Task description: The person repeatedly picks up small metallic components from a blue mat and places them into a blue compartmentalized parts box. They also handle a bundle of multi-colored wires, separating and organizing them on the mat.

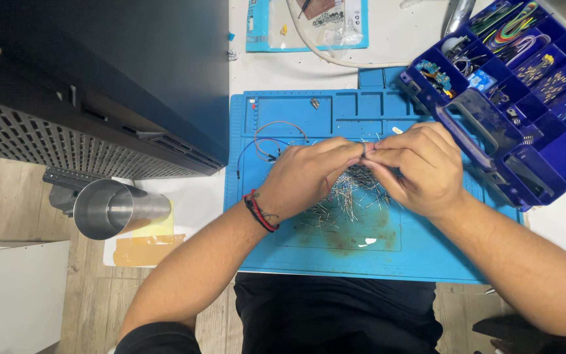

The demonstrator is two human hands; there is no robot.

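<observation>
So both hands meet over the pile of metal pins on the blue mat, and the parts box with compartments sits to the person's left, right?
Not quite. The parts box sits to the person's right, not the left, as the head view shows. The rest holds: the left hand and right hand meet, fingertips together, over the pile of metal pins on the blue mat.

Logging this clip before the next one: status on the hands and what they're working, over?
Left hand and right hand meet fingertip to fingertip, pinching a thin metal lead. Loose component pile beneath on blue mat. Nothing obstructing.
</observation>
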